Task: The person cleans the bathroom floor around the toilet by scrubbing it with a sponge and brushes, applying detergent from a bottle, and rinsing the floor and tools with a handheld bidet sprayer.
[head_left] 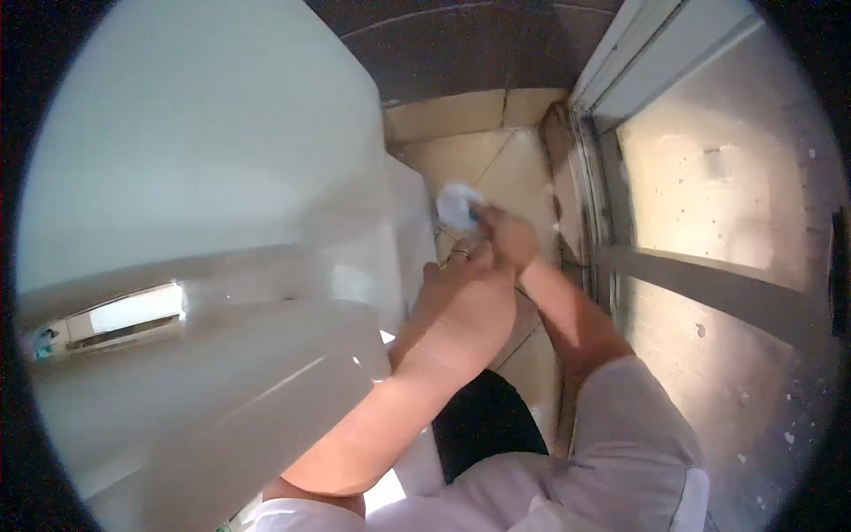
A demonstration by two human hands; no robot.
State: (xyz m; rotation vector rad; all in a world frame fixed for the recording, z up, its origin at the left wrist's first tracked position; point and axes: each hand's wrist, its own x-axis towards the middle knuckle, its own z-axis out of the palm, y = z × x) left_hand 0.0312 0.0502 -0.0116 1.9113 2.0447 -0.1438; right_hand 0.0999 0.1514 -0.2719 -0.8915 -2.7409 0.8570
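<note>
With a dial laid over our view and 12 at the top, the smooth white fixture (213,168) fills 8 to 11 o'clock. Our left forearm passes close in front of its rounded edge; we cannot tell whether they touch, but a careless swing could knock the elbow against it.

The small white object (456,205) sits just off centre toward 1 o'clock, above the tiled floor (510,164). It is blurred, so its exact shape escapes us. A loose grip could let it drop onto the hard tiles.

Our left hand (477,285), just off centre toward 4 o'clock, has curled fingers and wears a ring (459,254); a speck of yellow shows there, yet we cannot tell whether they hold anything. Since the hands overlap, one could bump the other and spoil the hold.

Our right hand (512,241), toward 2 o'clock, has its fingers closed on the white object's near edge.

At 3 o'clock stands the framed glass panel (709,195); drawing the right elbow outward too far could strike its frame (709,288).
</note>
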